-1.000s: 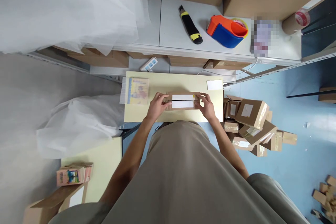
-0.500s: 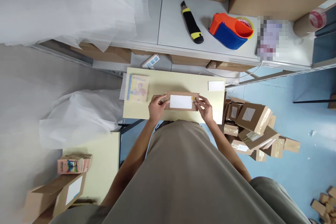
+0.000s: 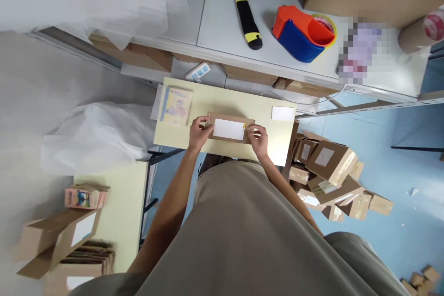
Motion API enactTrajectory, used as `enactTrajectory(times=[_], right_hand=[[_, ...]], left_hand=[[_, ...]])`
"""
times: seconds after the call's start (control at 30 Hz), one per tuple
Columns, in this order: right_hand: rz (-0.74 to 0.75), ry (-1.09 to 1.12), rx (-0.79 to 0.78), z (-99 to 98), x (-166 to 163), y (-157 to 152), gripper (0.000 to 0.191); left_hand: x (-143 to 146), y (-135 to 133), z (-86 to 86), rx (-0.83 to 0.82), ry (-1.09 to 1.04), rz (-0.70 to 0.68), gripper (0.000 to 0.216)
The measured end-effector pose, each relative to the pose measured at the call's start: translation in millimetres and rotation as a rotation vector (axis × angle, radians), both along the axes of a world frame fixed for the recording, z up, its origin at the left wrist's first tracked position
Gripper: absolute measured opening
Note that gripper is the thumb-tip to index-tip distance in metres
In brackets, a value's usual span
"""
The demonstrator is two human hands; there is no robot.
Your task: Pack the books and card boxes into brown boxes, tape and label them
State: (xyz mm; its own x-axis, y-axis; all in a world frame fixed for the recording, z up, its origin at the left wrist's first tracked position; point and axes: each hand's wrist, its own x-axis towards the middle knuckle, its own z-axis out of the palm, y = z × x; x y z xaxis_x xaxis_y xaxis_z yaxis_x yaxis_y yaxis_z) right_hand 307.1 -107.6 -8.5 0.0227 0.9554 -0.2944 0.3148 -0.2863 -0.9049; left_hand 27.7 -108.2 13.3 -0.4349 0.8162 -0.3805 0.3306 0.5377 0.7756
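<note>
A small flat cardboard box (image 3: 222, 115) lies on the pale yellow table in front of me, with a white label (image 3: 228, 129) on its top face. At its left end, the thumb and fingers of my left hand (image 3: 200, 134) are closed on the edge. My right hand (image 3: 259, 140) grips the opposite end the same way, fingers curled. To the left of the box lies a yellow and blue printed packet (image 3: 176, 106), and to the right a white card (image 3: 282, 113).
On the shelf above sit a box cutter (image 3: 249, 18), an orange and blue tape dispenser (image 3: 301, 34) and a tape roll (image 3: 421, 30). Taped cardboard boxes (image 3: 329, 162) are heaped on the floor at right. White plastic sheeting (image 3: 97, 132), pink books (image 3: 85, 195) and an open carton (image 3: 74, 231) are at left.
My view has shifted and tilted slightly, so the table, box and both hands sit a little farther left in the picture. Both hands remain at the ends of the box.
</note>
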Motion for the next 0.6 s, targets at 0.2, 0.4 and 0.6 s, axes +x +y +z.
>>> enactTrajectory(times=[0.2, 0.4, 0.6], right_hand=[[0.039, -0.002, 0.001, 2.0, -4.2, 5.3, 0.017], [0.06, -0.023, 0.011, 2.3, -2.2, 6.4, 0.017], [0.04, -0.073, 0.038, 2.1, -9.3, 9.6, 0.013]], left_hand=[[-9.0, 2.8, 5.2, -0.045, -0.045, -0.01, 0.041], [-22.4, 6.8, 10.2, -0.091, -0.083, -0.075, 0.042], [-20.2, 14.6, 3.6, -0.061, -0.03, -0.129, 0.034]])
